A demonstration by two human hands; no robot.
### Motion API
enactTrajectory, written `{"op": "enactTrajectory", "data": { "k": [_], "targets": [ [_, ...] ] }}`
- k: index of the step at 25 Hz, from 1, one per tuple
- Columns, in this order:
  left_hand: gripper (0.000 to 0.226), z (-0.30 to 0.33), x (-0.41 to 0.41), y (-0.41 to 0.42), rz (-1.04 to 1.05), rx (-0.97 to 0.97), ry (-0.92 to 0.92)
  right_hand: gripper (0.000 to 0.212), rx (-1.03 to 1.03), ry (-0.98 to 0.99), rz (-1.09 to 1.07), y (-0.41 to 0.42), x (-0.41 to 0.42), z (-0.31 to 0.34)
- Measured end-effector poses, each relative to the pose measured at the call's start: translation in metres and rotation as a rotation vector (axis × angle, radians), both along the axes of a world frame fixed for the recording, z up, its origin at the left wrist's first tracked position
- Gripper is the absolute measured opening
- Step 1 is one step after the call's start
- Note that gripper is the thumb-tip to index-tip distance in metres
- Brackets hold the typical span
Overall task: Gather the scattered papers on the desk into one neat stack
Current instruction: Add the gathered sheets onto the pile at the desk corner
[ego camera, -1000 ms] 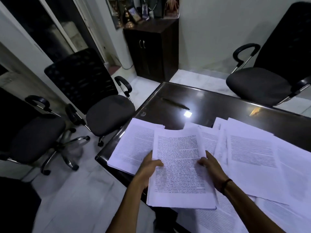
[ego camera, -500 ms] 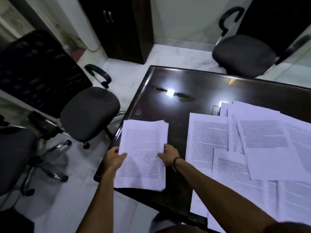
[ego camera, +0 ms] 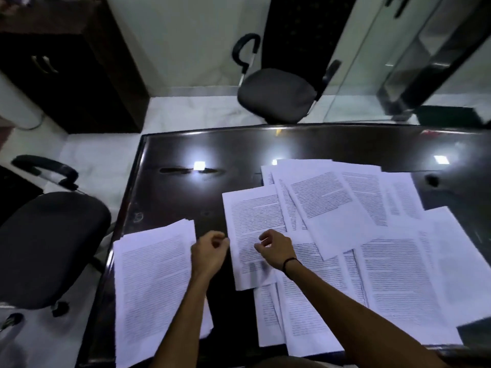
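I see the dark glossy desk (ego camera: 186, 197) filling most of the view, its left part bare apart from ceiling-light glare, which gives room to build a pile away from the mess. The largest paper mass is the scattered printed sheets (ego camera: 398, 274) spread over the right half, overlapping at odd angles and reaching the near edge; they lie as loose pages do, with no common edge, so I judge most of the task is not yet done. Next in size is the gathered stack (ego camera: 156, 282) at the left near corner, several pages thick with its top edges fanned slightly, hanging a little over the desk's front edge; I read its spot as chosen to keep collected pages apart from loose ones. Smaller is the nearest loose sheet (ego camera: 252, 229), tilted, lying on top of its neighbours and closest to the stack, so it looks like the natural next pick. The right hand (ego camera: 275, 248) hovers over that sheet with fingers loosely curled and nothing in them; whether the fingertips touch the paper I cannot tell. The left hand (ego camera: 210, 251) sits between stack and sheet, fingers also loosely curled, gripping nothing, placed to receive or steady whatever comes across.
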State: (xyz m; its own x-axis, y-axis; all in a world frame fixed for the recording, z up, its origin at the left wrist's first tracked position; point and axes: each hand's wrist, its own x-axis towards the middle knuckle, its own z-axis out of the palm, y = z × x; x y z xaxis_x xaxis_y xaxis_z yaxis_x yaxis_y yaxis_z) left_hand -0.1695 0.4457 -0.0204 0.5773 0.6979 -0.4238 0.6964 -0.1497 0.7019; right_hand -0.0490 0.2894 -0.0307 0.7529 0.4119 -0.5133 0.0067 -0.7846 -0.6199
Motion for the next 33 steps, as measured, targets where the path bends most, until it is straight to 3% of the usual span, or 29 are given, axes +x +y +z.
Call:
{"op": "enactTrajectory", "data": {
  "k": [3, 5, 8, 12, 15, 18, 20, 21, 24, 27, 33],
  "targets": [
    [0.020, -0.008, 0.051, -0.050, -0.060, -0.222, 0.059, 0.022, -0.125, -0.051, -0.096, -0.063, 0.030, -0.004],
    [0.027, -0.015, 0.065, -0.078, -0.097, -0.258, 0.165, 0.031, -0.266, -0.085, -0.091, -0.101, 0.041, -0.009],
    [0.033, -0.025, 0.072, -0.100, -0.045, -0.347, 0.176, 0.041, -0.342, -0.133, -0.038, -0.132, 0.045, -0.016],
    [0.019, -0.028, 0.078, -0.125, -0.028, -0.427, 0.191, 0.044, -0.274, -0.113, -0.043, -0.140, 0.048, -0.018],
    [0.008, -0.014, 0.066, -0.135, -0.085, -0.256, 0.182, 0.049, -0.183, -0.077, -0.120, -0.145, 0.051, -0.014],
    [0.007, 0.004, 0.057, -0.084, -0.070, -0.093, 0.155, 0.081, -0.063, -0.082, -0.102, -0.136, 0.053, -0.008],
    [0.013, 0.031, 0.059, -0.046, -0.021, -0.142, 0.059, 0.107, 0.078, 0.046, -0.122, -0.124, 0.056, 0.003],
    [0.017, 0.046, 0.061, -0.031, 0.013, -0.195, 0.001, 0.110, 0.145, 0.124, -0.104, -0.114, 0.058, 0.009],
    [0.014, 0.079, 0.073, -0.009, 0.096, -0.380, -0.122, 0.076, 0.408, 0.361, -0.007, -0.091, 0.068, 0.024],
    [0.016, 0.075, 0.101, -0.017, 0.137, -0.458, -0.181, 0.040, 0.516, 0.399, -0.132, -0.089, 0.100, 0.030],
    [0.031, 0.017, 0.202, -0.090, 0.108, -0.375, -0.078, 0.046, 0.179, 0.057, -0.365, -0.119, 0.217, 0.024]
  ]
}}
